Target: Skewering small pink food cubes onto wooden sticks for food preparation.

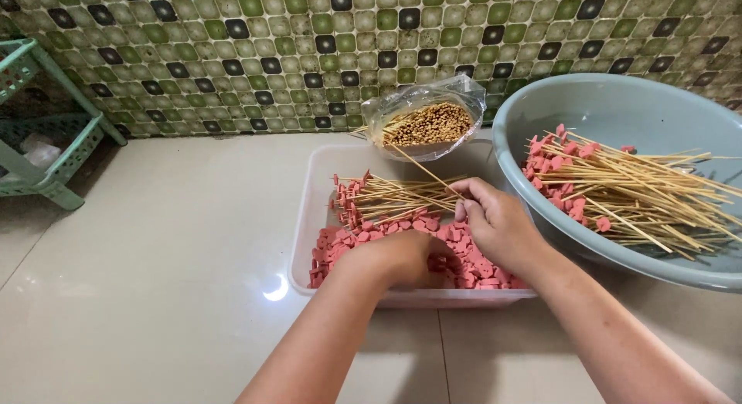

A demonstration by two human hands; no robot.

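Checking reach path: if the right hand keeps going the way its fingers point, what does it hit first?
The right hand points up-left, pinching a bamboo skewer. First in line is likely the pile of threaded skewers in the white tray, then the bag of bare skewers. Depth is unclear.

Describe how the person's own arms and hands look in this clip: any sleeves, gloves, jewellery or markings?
Both forearms are bare as far as the picture shows, with no sleeve in view. The left hand and right hand wear no gloves. No watch, bracelet or ring shows on the visible parts, and no markings can be made out. The left hand's fingers are partly hidden.
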